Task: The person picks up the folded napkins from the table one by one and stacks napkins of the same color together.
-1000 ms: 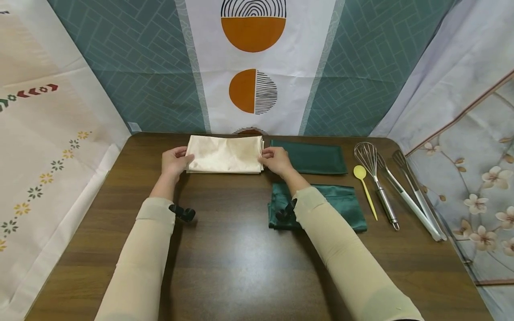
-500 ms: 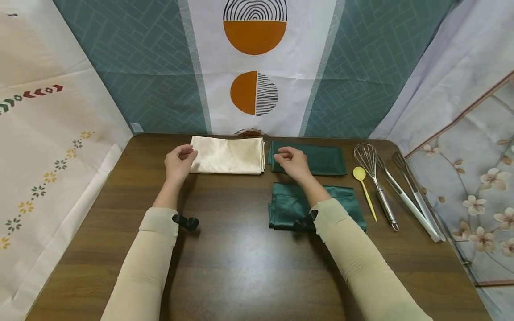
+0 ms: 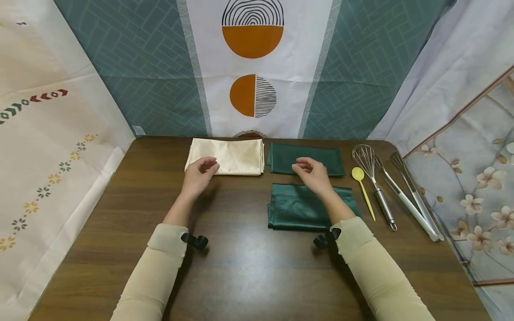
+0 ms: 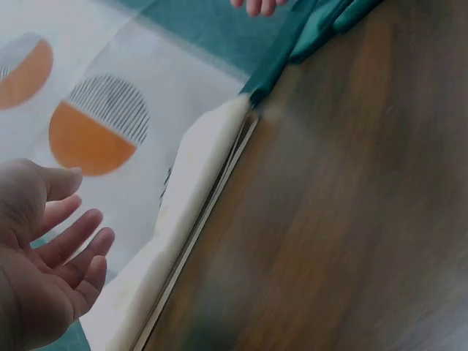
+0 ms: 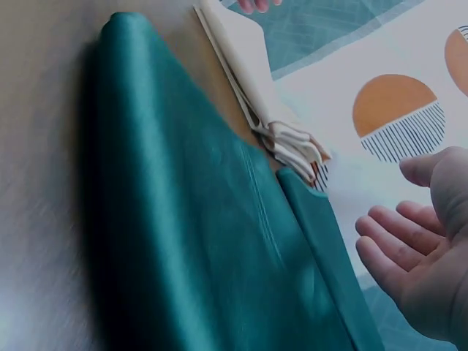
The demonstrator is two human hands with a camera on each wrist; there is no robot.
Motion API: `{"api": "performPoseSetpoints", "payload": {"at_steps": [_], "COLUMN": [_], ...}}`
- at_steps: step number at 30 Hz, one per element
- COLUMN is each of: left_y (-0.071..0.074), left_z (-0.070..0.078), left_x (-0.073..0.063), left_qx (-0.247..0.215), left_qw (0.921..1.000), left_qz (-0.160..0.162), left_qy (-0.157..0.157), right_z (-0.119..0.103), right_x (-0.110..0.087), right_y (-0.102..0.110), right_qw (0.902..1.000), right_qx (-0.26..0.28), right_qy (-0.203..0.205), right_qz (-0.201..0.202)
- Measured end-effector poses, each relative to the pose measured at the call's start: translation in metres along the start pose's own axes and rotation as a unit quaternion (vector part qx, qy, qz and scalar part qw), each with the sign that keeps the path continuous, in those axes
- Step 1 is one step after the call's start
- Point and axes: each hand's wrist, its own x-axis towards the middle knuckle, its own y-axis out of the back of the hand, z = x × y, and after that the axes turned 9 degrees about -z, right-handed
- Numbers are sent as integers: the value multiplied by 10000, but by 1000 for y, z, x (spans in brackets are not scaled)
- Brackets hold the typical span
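Note:
A folded cream cloth lies at the back of the table, left of a folded dark green cloth. In front of that one is a second folded green cloth, shinier and a little rumpled. My left hand hovers over the cream cloth's front left part, fingers loosely bent and holding nothing. Above the back green cloth hangs my right hand, likewise bare, its fingers relaxed. Both wrist views show a gap between thumb and fingers, with the cream cloth and the shiny green cloth below.
To the right of the green cloths lie a yellow spoon, a whisk and two long-handled metal utensils, one of them a slotted turner. Patterned fabric hangs behind the wooden table and at both sides.
Both hands have let go of the cream cloth's ends. The right hand has moved right over the green cloths; the left has shifted right and toward me. The cream cloth stays in place.

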Motion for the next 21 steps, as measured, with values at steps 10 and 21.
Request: {"api": "performPoseSetpoints", "payload": {"at_steps": [10,21], "left_y": [-41,-77], "left_z": [12,21], "left_x": [-16,-22], "left_qx": [29,-56], "left_qw": [9948,9884], "left_qz": [-948,-1467], "left_qy": [-376,-385], "right_z": [23,43], "right_x": [-30,-55], "right_y": [17,50], "right_qw": [9987,9936], "right_qx": [-454,-970], "right_qy": [218,504], "right_qz": [-44,286]}}
